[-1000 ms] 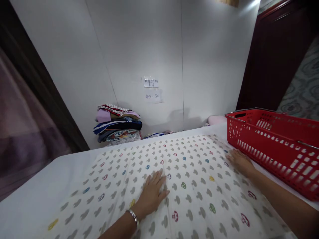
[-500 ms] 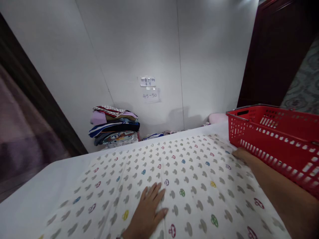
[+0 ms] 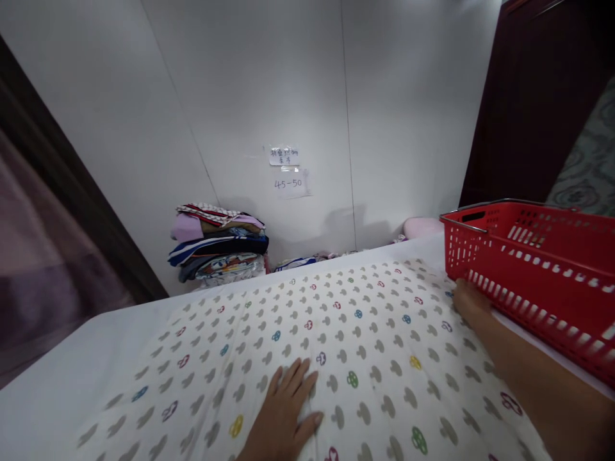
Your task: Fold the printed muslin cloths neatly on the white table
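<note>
A white cloth (image 3: pixel 293 342) printed with grey and coloured mushrooms lies spread flat before me, with faint creases running away from me. My left hand (image 3: pixel 288 410) rests palm down on its near middle, fingers stretched out and slightly apart. On the far right, my right hand (image 3: pixel 471 299) is at the cloth's side edge, close by the lower corner of a red basket (image 3: pixel 533 275). Its fingers are mostly hidden from view, so whether they grip the edge does not show.
Under the cloth is a white table surface (image 3: pixel 57 378). A stack of folded clothes (image 3: pixel 218 243) stands beyond its far edge, by a grey wall with paper notes (image 3: pixel 291 182). A pink rounded object (image 3: pixel 423 226) sits behind, near the basket. A curtain (image 3: pixel 43 256) hangs at left.
My right hand has shifted slightly to the right along the cloth's edge. The left hand stays nearly in place, and the view has moved a little.
</note>
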`<state>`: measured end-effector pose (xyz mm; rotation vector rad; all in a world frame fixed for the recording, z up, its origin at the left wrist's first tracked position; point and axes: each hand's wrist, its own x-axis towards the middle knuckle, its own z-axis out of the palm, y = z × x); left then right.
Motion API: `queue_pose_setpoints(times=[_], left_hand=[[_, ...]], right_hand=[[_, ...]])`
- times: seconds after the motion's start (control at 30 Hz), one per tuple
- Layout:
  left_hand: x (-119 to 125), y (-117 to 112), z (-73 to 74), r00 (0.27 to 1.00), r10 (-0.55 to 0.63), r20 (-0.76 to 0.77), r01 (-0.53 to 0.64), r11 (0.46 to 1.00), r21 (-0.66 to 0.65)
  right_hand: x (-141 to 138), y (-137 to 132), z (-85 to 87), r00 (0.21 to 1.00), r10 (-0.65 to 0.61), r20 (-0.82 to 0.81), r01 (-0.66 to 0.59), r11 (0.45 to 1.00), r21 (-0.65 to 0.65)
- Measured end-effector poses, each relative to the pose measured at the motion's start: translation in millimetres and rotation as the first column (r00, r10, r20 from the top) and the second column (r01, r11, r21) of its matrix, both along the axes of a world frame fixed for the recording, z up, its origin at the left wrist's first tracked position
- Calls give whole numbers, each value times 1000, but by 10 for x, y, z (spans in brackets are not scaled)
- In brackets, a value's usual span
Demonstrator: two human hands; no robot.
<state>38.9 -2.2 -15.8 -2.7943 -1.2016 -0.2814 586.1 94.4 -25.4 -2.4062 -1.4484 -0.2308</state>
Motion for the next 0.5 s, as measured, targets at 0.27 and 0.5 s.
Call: queue_pose_setpoints(times=[0.27,0.5], left_hand=[[-18,55,-45,998,-65,11,63,986,154],[-39,97,-69,995,-101,-1,99,970,222]], right_hand=[[-327,266,-41,913,393,105,-391,919,-43],[-428,671,-131,952,290,-101,-299,950,-86]])
